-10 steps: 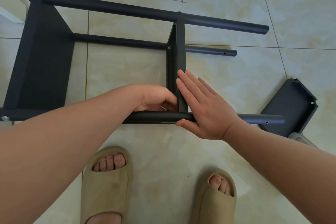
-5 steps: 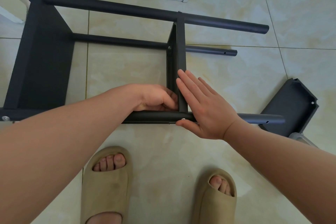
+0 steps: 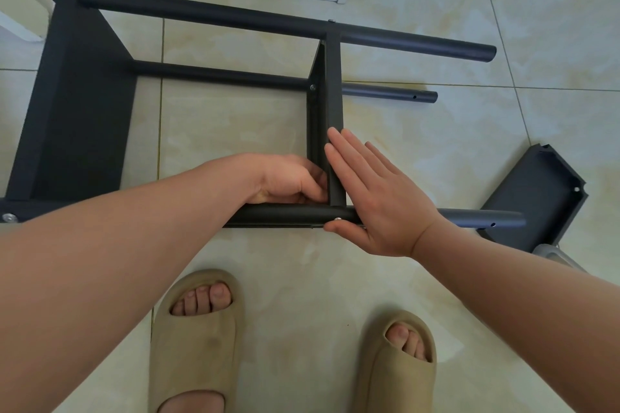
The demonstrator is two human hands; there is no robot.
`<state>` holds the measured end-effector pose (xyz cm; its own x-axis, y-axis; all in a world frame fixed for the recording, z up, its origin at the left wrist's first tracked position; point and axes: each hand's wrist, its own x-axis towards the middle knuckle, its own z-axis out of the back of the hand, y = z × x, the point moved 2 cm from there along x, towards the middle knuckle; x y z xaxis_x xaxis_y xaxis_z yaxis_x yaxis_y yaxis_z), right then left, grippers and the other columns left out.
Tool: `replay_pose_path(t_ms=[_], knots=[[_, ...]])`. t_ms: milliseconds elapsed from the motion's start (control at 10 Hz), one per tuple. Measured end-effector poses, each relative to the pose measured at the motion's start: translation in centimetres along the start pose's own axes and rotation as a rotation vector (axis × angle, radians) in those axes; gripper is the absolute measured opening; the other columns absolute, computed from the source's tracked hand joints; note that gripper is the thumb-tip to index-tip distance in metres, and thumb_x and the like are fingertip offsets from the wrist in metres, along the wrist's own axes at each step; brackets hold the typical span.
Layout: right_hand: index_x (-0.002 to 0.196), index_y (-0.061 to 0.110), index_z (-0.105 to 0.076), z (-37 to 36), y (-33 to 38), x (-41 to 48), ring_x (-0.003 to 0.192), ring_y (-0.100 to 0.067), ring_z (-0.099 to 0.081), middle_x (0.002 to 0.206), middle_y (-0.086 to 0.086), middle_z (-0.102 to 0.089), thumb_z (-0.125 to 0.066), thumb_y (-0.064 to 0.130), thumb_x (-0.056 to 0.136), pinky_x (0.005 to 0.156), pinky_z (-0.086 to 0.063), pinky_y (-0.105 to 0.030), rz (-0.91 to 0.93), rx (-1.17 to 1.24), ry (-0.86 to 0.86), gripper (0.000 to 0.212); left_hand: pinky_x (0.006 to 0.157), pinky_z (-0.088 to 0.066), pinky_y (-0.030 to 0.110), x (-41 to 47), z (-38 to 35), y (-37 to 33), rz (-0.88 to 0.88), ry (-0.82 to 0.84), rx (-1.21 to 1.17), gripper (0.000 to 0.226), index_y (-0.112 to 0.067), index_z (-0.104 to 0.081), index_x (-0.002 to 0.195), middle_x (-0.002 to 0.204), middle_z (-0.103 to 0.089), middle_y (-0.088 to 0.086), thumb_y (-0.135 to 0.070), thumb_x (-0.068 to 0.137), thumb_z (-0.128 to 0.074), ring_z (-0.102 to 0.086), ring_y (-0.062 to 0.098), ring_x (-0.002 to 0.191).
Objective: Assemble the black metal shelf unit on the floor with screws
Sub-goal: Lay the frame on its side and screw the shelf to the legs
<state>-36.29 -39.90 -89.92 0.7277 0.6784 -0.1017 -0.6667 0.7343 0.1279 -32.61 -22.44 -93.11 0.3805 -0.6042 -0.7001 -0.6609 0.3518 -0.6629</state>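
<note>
Cream floor tiles (image 3: 235, 131) carry the black shelf unit (image 3: 84, 111), lying on its side. Against its middle panel (image 3: 333, 94) the right hand (image 3: 379, 198) presses flat, fingers straight. The left hand (image 3: 288, 181) curls into the panel's opposite corner, its grasp hidden. A spare panel (image 3: 533, 198) lies well right.

Black round poles, three in view: far pole (image 3: 402, 42) at 12 o'clock, middle pole (image 3: 218, 74), near pole (image 3: 285, 214) at centre.

Shelf panels, three: left panel (image 3: 80, 117) at 9 o'clock, centre panel (image 3: 333, 94), loose panel (image 3: 536, 198) at 3 o'clock.

Silver screw heads (image 3: 312, 87): three plainly seen.

Hands, two: left hand (image 3: 292, 181), right hand (image 3: 379, 198).

Beige slippers (image 3: 198, 339): two, at 6 o'clock.
</note>
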Motion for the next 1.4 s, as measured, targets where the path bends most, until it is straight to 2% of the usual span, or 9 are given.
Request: replay_pose_path(t_ms=[100,300,400,500,600,900,1000,1200,1400], knots=[[0.16,0.0,-0.014,0.04,0.01,0.0,0.157,-0.03,-0.002,0.169,-0.016,-0.005,-0.033,0.069,0.098,0.125,-0.019,-0.051,0.0,-0.004,-0.001,0.094,0.083,-0.055,0.04,-0.02,-0.06,-0.18,-0.028,0.007,0.013,0.021,0.0,-0.064,0.102,0.092,-0.069,0.018,0.011,0.091,-0.05,-0.068,0.029,0.084],[0.16,0.0,-0.014,0.03,0.03,-0.02,0.157,-0.03,-0.001,0.169,-0.016,-0.005,-0.035,0.069,0.098,0.125,-0.019,-0.051,0.0,-0.002,0.003,0.095,0.089,-0.052,0.045,-0.28,-0.17,-0.48,-0.033,0.018,0.021,0.023,-0.003,-0.063,0.103,0.09,-0.07,0.017,0.012,0.09,-0.051,-0.066,0.033,0.089],[0.16,0.001,-0.013,0.07,0.03,-0.03,0.157,-0.03,-0.001,0.169,-0.015,-0.004,-0.033,0.069,0.098,0.125,-0.019,-0.051,-0.001,-0.003,0.006,0.094,0.083,-0.053,0.042,-0.22,-0.16,-0.43,-0.018,0.009,0.001,0.021,-0.002,-0.064,0.099,0.088,-0.068,0.018,0.011,0.089,-0.051,-0.066,0.03,0.084],[0.16,0.001,-0.014,0.04,0.03,-0.03,0.157,-0.03,-0.001,0.169,-0.016,-0.005,-0.033,0.069,0.098,0.125,-0.019,-0.051,0.0,0.003,-0.001,0.094,0.082,-0.052,0.041,-0.21,-0.21,-0.29,0.022,0.021,-0.024,0.019,-0.004,-0.07,0.086,0.085,-0.069,0.017,0.005,0.09,-0.053,-0.067,0.027,0.08],[0.16,0.001,-0.014,0.0,0.02,-0.03,0.157,-0.03,-0.001,0.169,-0.016,-0.005,-0.033,0.07,0.098,0.125,-0.018,-0.051,-0.003,-0.007,0.006,0.095,0.077,-0.051,0.037,-0.19,-0.1,-0.19,0.034,-0.038,-0.032,0.03,-0.01,-0.069,0.066,0.066,-0.067,0.01,0.004,0.09,-0.056,-0.067,0.022,0.066],[0.16,0.001,-0.014,0.0,0.1,0.02,0.157,-0.03,-0.001,0.169,-0.016,-0.005,-0.032,0.07,0.098,0.125,-0.019,-0.051,-0.001,-0.006,0.011,0.095,0.073,-0.056,0.032,-0.43,0.02,-1.09,0.08,-0.054,0.01,0.018,-0.004,-0.066,0.08,0.068,-0.068,0.011,0.009,0.089,-0.056,-0.069,0.022,0.07],[0.16,0.001,-0.013,-0.02,0.08,0.03,0.157,-0.03,0.0,0.169,-0.016,-0.004,-0.031,0.07,0.098,0.125,-0.019,-0.051,-0.002,-0.011,0.019,0.095,0.076,-0.057,0.034,-0.38,0.02,-1.16,0.084,-0.049,0.02,0.018,-0.002,-0.066,0.083,0.076,-0.069,0.015,0.011,0.088,-0.054,-0.069,0.026,0.078],[0.16,0.001,-0.013,0.08,0.07,0.06,0.157,-0.03,0.0,0.169,-0.016,-0.004,-0.03,0.07,0.098,0.125,-0.018,-0.051,-0.002,-0.01,0.02,0.095,0.097,-0.054,0.046,-0.4,0.01,-1.14,0.08,-0.048,0.032,0.02,0.006,-0.065,0.103,0.101,-0.066,0.029,0.012,0.088,-0.053,-0.068,0.035,0.095],[0.16,0.001,-0.013,0.07,0.11,0.07,0.157,-0.031,-0.001,0.169,-0.016,-0.004,-0.031,0.07,0.098,0.125,-0.018,-0.051,0.0,-0.014,0.021,0.095,0.097,-0.052,0.047,-0.2,0.02,-0.65,0.064,-0.042,0.02,0.017,0.002,-0.064,0.096,0.099,-0.063,0.026,0.011,0.088,-0.052,-0.065,0.035,0.094]])
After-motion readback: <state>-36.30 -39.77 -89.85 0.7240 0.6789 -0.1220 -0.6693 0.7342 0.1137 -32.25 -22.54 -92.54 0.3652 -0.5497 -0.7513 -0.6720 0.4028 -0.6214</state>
